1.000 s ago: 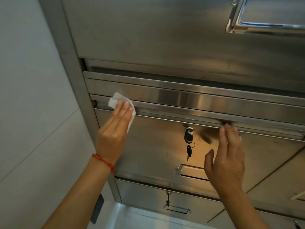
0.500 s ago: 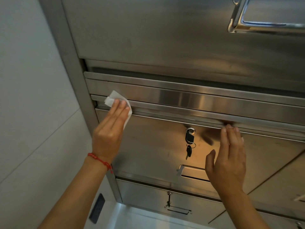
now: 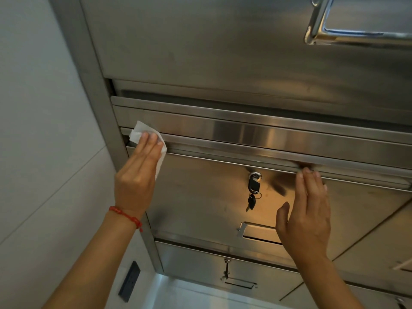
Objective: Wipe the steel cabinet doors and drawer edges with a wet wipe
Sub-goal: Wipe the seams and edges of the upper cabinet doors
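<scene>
A steel cabinet fills the view, with a pulled-out drawer edge (image 3: 256, 150) running across the middle and a flat door panel (image 3: 200, 197) below it. My left hand (image 3: 138, 172) presses a white wet wipe (image 3: 139, 132) with straight fingers against the far left end of that drawer edge. My right hand (image 3: 310, 210) lies flat on the door panel, its fingertips touching the underside of the drawer edge to the right of the lock. It holds nothing.
A lock with a black key and a second key hanging from a ring (image 3: 254, 186) sits between my hands. A recessed handle (image 3: 256, 230) lies below it. A lower drawer has another key (image 3: 227, 267). A white tiled wall (image 3: 44, 130) stands left, with a dark socket (image 3: 130, 281).
My left hand has slid the wipe leftward and slightly up along the drawer edge to its left end. My right hand has stayed in place.
</scene>
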A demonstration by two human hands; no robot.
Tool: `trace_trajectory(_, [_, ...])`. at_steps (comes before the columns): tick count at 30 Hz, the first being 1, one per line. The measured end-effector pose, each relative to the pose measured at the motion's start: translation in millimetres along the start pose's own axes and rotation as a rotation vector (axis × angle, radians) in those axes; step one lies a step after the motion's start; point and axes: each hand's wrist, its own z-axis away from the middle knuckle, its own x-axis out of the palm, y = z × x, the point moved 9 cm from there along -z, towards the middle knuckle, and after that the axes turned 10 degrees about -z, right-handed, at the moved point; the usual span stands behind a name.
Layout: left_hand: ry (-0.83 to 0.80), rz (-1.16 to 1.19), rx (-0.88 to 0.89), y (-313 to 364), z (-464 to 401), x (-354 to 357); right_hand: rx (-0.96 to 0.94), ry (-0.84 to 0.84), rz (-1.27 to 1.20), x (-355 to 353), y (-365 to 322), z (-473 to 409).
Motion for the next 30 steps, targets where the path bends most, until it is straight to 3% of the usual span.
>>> trace_trajectory(6, [-0.051, -0.037, -0.054, -18, -1, 0, -0.003, -0.004, 0.000, -1, -1, -1])
trace_trajectory(16, [-0.075, -0.002, 0.070, 12, -4, 1, -0.004, -0.010, 0.009, -1, 0, -1])
trace_trajectory(23, [-0.040, -0.017, -0.104, -20, 2, 1, -0.022, -0.020, 0.022, -3, 0, -1])
trace_trajectory(30, [0.000, 0.011, -0.042, -4, 2, 1, -0.002, -0.020, 0.023, -2, -1, -1])
